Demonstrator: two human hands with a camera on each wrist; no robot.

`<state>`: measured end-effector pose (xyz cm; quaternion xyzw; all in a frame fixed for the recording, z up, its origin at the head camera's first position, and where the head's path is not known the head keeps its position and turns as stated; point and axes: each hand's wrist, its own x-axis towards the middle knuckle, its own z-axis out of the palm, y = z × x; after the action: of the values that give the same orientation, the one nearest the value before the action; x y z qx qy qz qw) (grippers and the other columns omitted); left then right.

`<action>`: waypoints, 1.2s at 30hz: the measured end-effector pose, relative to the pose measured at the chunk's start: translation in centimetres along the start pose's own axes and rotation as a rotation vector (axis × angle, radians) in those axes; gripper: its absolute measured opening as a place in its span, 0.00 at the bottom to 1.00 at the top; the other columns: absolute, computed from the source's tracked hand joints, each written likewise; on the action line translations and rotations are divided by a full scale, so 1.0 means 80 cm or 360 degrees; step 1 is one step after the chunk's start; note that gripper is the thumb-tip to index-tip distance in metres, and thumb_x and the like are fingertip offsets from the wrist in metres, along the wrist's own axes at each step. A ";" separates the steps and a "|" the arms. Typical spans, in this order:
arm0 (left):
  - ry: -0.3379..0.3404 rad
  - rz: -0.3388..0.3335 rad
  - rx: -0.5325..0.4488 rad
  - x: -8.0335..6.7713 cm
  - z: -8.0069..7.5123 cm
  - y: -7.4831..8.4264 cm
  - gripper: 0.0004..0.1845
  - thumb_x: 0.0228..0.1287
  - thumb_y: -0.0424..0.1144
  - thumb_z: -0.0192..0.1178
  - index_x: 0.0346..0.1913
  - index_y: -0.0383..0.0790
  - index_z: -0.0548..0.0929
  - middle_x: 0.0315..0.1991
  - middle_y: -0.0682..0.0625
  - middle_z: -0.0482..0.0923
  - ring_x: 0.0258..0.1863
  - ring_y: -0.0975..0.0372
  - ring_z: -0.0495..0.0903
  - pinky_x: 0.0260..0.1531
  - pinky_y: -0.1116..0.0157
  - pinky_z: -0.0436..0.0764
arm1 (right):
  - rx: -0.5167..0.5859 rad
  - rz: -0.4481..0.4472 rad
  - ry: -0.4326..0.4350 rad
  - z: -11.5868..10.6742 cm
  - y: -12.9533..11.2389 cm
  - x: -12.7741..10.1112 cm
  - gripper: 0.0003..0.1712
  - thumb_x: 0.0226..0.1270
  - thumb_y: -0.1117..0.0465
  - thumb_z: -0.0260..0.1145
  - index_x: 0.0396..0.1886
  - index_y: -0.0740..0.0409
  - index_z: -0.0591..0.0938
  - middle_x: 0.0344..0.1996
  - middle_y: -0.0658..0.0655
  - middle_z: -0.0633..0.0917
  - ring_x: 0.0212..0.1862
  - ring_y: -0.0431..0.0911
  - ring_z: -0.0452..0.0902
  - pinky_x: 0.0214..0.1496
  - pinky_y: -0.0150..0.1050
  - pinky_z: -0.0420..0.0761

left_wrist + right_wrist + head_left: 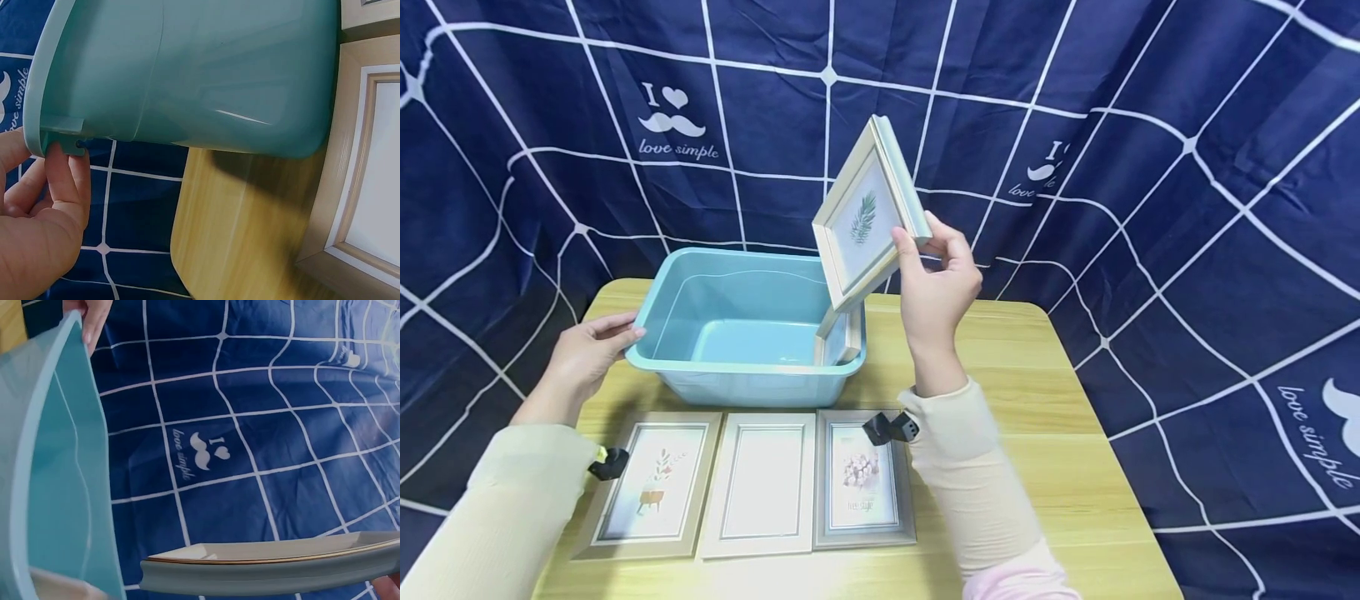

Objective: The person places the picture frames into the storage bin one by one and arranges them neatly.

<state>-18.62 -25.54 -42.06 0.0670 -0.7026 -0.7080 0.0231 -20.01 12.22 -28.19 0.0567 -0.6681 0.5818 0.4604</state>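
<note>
My right hand [934,287] holds a pale picture frame with a green leaf print [865,218] by its lower right edge, tilted in the air above the right end of a light blue plastic tub [662,304]. Another frame [841,335] leans upright inside the tub against its right wall. My left hand [591,348] grips the tub's left rim, fingers curled under the lip [62,175]. In the right wrist view the held frame's edge [275,567] runs across the bottom, with the tub's wall [56,487] at left.
Three picture frames lie flat in a row on the wooden table [1075,467] in front of the tub: a plant print [655,483], a blank white one [762,483] and a flower print [861,479]. A dark blue grid-patterned cloth [1150,167] hangs behind.
</note>
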 end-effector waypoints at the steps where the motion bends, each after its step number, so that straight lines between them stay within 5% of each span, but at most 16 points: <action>1: -0.0001 0.0003 -0.0013 0.000 0.000 0.000 0.11 0.62 0.31 0.63 0.40 0.53 0.83 0.29 0.65 0.81 0.29 0.74 0.80 0.29 0.78 0.79 | 0.0011 0.0019 0.0003 0.003 0.001 -0.003 0.19 0.49 0.62 0.78 0.42 0.63 0.85 0.28 0.56 0.86 0.31 0.40 0.81 0.25 0.27 0.77; 5: -0.0006 0.0010 -0.0062 0.000 0.000 0.000 0.14 0.61 0.30 0.64 0.34 0.58 0.83 0.29 0.64 0.81 0.29 0.74 0.80 0.29 0.78 0.80 | 0.0018 0.0045 -0.0011 0.013 0.007 -0.019 0.19 0.50 0.63 0.78 0.42 0.65 0.84 0.29 0.57 0.86 0.31 0.42 0.82 0.26 0.28 0.79; 15: 0.0001 0.0014 0.0003 -0.002 0.001 0.003 0.11 0.62 0.30 0.63 0.44 0.49 0.82 0.30 0.66 0.81 0.29 0.74 0.80 0.29 0.78 0.79 | -0.0086 0.0078 -0.0082 0.030 0.029 -0.067 0.18 0.50 0.63 0.77 0.41 0.65 0.84 0.33 0.57 0.83 0.33 0.46 0.81 0.27 0.31 0.82; 22: -0.0008 0.0014 -0.0057 0.000 0.001 0.000 0.13 0.61 0.30 0.64 0.35 0.57 0.83 0.30 0.65 0.81 0.29 0.74 0.80 0.29 0.78 0.79 | -0.0197 0.0119 -0.0115 0.035 0.049 -0.095 0.19 0.50 0.63 0.77 0.41 0.65 0.83 0.33 0.57 0.82 0.34 0.46 0.79 0.27 0.31 0.82; 36: -0.0014 0.0019 -0.0115 0.000 0.000 -0.001 0.14 0.61 0.30 0.64 0.33 0.59 0.83 0.29 0.64 0.82 0.28 0.74 0.80 0.28 0.78 0.79 | -0.0336 0.0147 -0.0302 0.035 0.068 -0.133 0.18 0.53 0.61 0.76 0.40 0.66 0.82 0.35 0.57 0.81 0.36 0.47 0.80 0.29 0.33 0.82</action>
<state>-18.62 -25.55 -42.15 0.0588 -0.6771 -0.7331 0.0268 -18.79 6.73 -39.09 0.0318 -0.7680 0.5208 0.3713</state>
